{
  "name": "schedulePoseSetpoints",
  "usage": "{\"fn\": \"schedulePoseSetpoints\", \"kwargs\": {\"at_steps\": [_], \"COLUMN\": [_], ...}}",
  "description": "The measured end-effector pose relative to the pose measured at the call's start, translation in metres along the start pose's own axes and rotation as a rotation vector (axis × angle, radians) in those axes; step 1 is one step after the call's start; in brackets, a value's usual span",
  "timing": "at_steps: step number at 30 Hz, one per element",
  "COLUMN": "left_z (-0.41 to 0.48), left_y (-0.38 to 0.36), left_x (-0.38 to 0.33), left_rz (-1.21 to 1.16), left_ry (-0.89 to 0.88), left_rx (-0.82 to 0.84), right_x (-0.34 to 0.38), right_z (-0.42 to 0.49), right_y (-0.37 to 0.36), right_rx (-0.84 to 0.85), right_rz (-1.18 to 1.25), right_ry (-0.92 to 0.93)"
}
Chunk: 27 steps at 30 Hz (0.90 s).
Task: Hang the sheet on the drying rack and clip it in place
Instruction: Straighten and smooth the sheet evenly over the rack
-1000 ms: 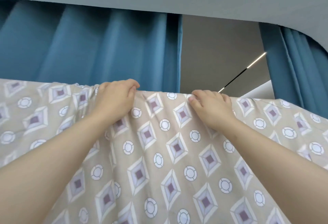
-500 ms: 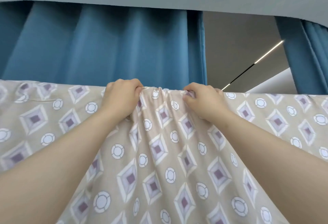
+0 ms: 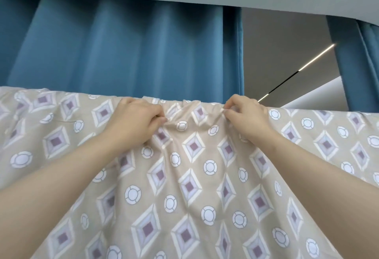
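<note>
I'm on the hanging step: the sheet (image 3: 194, 176) lies draped over a top line that I take to be the rack, hidden under the cloth, and it falls toward me in front of the curtain (image 3: 123, 49). My left hand (image 3: 135, 122) and right hand (image 3: 248, 119) each pinch a fold near the top edge, fingers curled, with the cloth bunched into gathers between them. Next, I judge, the hands must draw apart to flatten that bunch, and then I need clips, none of which I can see.
</note>
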<state>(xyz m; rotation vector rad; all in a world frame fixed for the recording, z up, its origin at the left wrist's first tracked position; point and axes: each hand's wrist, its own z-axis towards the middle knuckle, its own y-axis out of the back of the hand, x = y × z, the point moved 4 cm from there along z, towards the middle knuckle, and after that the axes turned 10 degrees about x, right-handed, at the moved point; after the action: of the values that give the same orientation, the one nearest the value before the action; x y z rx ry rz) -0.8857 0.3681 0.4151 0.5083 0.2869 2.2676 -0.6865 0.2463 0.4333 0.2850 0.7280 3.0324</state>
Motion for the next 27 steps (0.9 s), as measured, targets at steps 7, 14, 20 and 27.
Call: {"fn": "schedulePoseSetpoints", "kwargs": {"at_steps": [7, 14, 20, 27], "left_z": [0.045, 0.024, -0.011, 0.041], "left_y": [0.000, -0.003, -0.018, -0.009], "left_x": [0.008, 0.028, 0.027, 0.037], "left_rz": [-0.086, -0.145, -0.152, -0.201], "left_ry": [0.267, 0.245, 0.046, 0.289], "left_rx": [0.117, -0.219, -0.377, -0.021], "right_x": [0.009, 0.017, 0.015, 0.004], "right_z": [0.014, 0.013, 0.005, 0.023], "right_y": [-0.005, -0.008, -0.019, -0.016], "right_rx": [0.071, -0.076, -0.053, 0.118], "right_rz": [-0.092, -0.003, -0.211, -0.129], "right_ry": [0.006, 0.078, 0.207, 0.114]}}
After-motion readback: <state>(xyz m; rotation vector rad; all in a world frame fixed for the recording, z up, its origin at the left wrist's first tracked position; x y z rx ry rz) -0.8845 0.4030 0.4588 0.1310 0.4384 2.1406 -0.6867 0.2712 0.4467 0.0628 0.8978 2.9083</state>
